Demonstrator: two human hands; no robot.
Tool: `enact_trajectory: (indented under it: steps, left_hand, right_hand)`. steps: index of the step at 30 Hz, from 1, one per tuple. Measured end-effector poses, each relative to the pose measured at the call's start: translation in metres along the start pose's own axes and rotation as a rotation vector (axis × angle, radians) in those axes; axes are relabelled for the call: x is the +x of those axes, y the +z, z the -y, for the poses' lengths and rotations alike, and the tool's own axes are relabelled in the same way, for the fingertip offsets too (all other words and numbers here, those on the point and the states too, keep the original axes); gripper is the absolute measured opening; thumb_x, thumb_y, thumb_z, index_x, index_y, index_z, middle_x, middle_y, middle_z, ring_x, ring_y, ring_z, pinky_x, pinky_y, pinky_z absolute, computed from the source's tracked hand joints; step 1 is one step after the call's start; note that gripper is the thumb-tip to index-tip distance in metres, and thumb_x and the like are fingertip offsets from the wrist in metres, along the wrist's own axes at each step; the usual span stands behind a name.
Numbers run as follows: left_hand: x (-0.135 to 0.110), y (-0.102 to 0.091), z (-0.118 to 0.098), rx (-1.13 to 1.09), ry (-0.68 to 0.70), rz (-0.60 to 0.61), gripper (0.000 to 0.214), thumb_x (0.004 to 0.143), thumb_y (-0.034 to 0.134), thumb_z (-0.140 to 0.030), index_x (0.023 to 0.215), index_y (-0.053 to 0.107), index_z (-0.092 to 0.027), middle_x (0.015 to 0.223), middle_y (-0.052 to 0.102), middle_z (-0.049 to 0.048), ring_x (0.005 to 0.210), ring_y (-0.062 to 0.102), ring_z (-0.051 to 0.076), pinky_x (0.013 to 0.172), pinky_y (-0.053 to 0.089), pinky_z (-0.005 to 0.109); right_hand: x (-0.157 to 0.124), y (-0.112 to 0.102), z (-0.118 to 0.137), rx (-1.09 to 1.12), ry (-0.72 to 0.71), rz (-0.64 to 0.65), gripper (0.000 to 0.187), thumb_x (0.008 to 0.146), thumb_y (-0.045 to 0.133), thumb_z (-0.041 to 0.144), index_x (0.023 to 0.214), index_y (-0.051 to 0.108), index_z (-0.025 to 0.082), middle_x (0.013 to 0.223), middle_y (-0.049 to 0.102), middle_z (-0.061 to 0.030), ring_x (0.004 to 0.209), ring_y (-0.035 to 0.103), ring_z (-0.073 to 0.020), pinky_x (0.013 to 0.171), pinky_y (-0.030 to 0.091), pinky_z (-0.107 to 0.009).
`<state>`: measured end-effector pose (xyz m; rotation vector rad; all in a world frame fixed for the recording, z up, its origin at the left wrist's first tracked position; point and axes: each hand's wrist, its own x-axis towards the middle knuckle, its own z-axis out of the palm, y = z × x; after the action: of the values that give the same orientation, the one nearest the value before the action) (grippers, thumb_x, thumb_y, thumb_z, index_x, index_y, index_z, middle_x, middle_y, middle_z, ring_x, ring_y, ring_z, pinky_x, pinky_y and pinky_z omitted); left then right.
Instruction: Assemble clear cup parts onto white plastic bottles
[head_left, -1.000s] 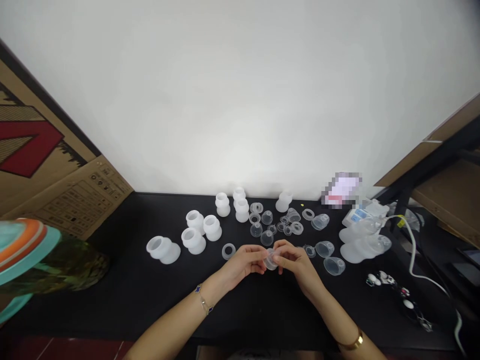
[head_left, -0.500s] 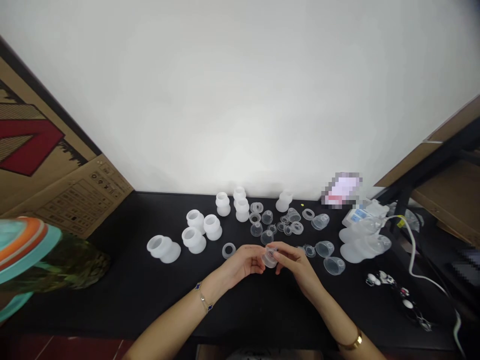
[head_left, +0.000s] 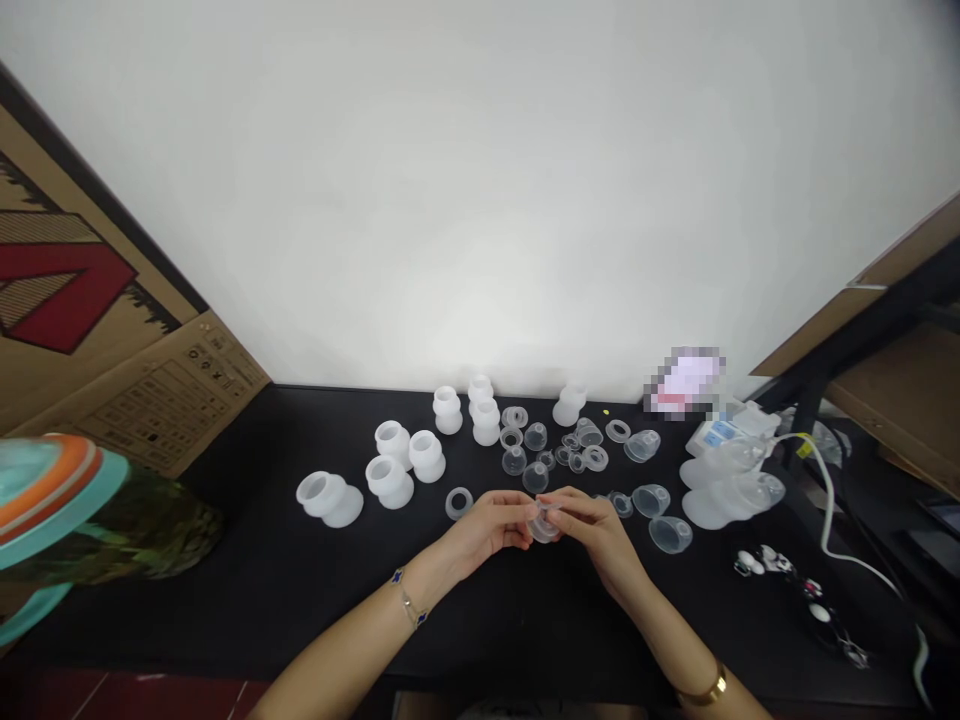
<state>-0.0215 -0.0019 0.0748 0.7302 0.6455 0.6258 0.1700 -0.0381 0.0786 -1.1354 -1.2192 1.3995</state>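
Between my two hands is a small, see-through round bottle part [head_left: 543, 526]; fingers cover much of it, so its exact kind cannot be told. My left hand [head_left: 495, 522] grips its left side, fingers closed, thumb near the rim. On the opposite side my right hand [head_left: 592, 522] pinches it with thumb and fingers. Just left of my left hand lies a flat translucent ring [head_left: 459, 503]. Beyond the hands are several see-through domed caps [head_left: 535, 477] and small rings [head_left: 595, 458]. More domed caps [head_left: 670, 534] rest right of my right hand.
Several white bottle bodies [head_left: 390, 481] stand at the left and back; one pair lies tilted together. Capped bottles [head_left: 709, 508], a white cable [head_left: 829, 500] and a beaded strand [head_left: 817, 612] are at the right. A large teal-lidded jug [head_left: 112, 520] stands far left beside a cardboard box [head_left: 202, 370].
The small part has tilted slightly between my hands, and my fingers have shifted a little on it. Everything on the table stays in place.
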Motion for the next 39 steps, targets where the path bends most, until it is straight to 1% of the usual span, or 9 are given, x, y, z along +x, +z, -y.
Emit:
enact_trajectory:
  steps: [6,11,20,22,24,27,29,34,39]
  left_hand:
    - [0.002,0.0,0.001,-0.02,-0.017,-0.031,0.026,0.075,0.081,-0.033,0.081,0.072,-0.009,0.063,0.065,0.0026,0.055,0.06,0.011,0.059,0.048,0.021]
    - [0.003,-0.001,0.002,-0.022,-0.004,-0.059,0.028,0.078,0.078,-0.037,0.084,0.073,-0.01,0.062,0.065,0.0025,0.056,0.062,0.012,0.06,0.05,0.022]
    - [0.004,-0.001,0.001,0.069,0.01,-0.066,0.034,0.081,0.074,-0.044,0.082,0.072,-0.011,0.066,0.067,0.0042,0.059,0.063,0.012,0.06,0.05,0.023]
    - [0.004,-0.001,-0.001,0.191,0.08,-0.124,0.039,0.085,0.067,-0.049,0.084,0.072,-0.011,0.069,0.068,0.0053,0.06,0.063,0.014,0.06,0.051,0.023]
    - [0.002,-0.002,-0.004,0.412,0.243,-0.24,0.038,0.089,0.062,-0.049,0.092,0.072,-0.013,0.077,0.07,0.006,0.065,0.064,0.015,0.062,0.052,0.025]
    - [-0.001,-0.006,-0.01,0.86,0.586,-0.464,0.027,0.092,0.061,-0.042,0.107,0.069,-0.021,0.107,0.068,0.0067,0.077,0.065,0.016,0.071,0.055,0.029]
    - [-0.001,-0.011,-0.012,1.076,0.712,-0.54,0.029,0.094,0.057,-0.038,0.12,0.063,-0.025,0.128,0.06,0.0077,0.081,0.066,0.016,0.074,0.056,0.031]
    - [0.007,-0.029,-0.015,1.354,0.784,-0.633,0.047,0.098,0.053,-0.037,0.144,0.043,-0.03,0.153,0.036,0.0117,0.091,0.069,0.019,0.072,0.059,0.032]
    - [0.018,-0.043,-0.018,1.433,0.774,-0.698,0.059,0.1,0.05,-0.04,0.153,0.028,-0.03,0.157,0.03,0.0147,0.09,0.07,0.021,0.069,0.06,0.032]
  right_hand:
    - [0.001,0.001,0.001,0.032,0.017,0.019,0.021,0.082,0.075,0.039,0.098,0.081,0.026,0.101,0.068,-0.0042,0.071,0.06,-0.016,0.063,0.049,-0.03]
    - [0.002,0.003,0.002,0.047,0.057,-0.009,0.027,0.083,0.074,0.041,0.104,0.078,0.026,0.092,0.07,-0.0028,0.064,0.056,-0.014,0.061,0.047,-0.03]
    - [0.003,0.003,0.001,0.061,0.039,-0.05,0.026,0.08,0.077,0.04,0.101,0.078,0.024,0.09,0.071,-0.0037,0.067,0.055,-0.0152,0.059,0.044,-0.028]
    - [0.003,0.003,0.002,0.087,0.048,-0.102,0.027,0.081,0.076,0.042,0.101,0.078,0.023,0.09,0.071,-0.0038,0.066,0.054,-0.0144,0.058,0.042,-0.027]
    - [0.002,0.003,0.003,0.133,0.072,-0.146,0.028,0.082,0.075,0.043,0.1,0.078,0.022,0.087,0.07,-0.0042,0.065,0.053,-0.0141,0.057,0.041,-0.026]
    - [0.003,0.003,0.006,0.205,0.107,-0.169,0.03,0.082,0.074,0.044,0.099,0.078,0.02,0.084,0.069,-0.0052,0.066,0.054,-0.0146,0.056,0.041,-0.026]
    - [0.003,0.003,0.007,0.226,0.117,-0.173,0.03,0.082,0.075,0.044,0.098,0.078,0.019,0.085,0.07,-0.006,0.066,0.054,-0.0148,0.055,0.041,-0.026]
    - [0.002,0.004,0.006,0.213,0.134,-0.162,0.03,0.082,0.074,0.045,0.098,0.078,0.019,0.085,0.07,-0.007,0.067,0.055,-0.0155,0.056,0.042,-0.026]
    - [0.001,0.004,0.005,0.204,0.127,-0.159,0.028,0.083,0.073,0.045,0.098,0.078,0.021,0.086,0.07,-0.0064,0.067,0.055,-0.0155,0.055,0.042,-0.026]
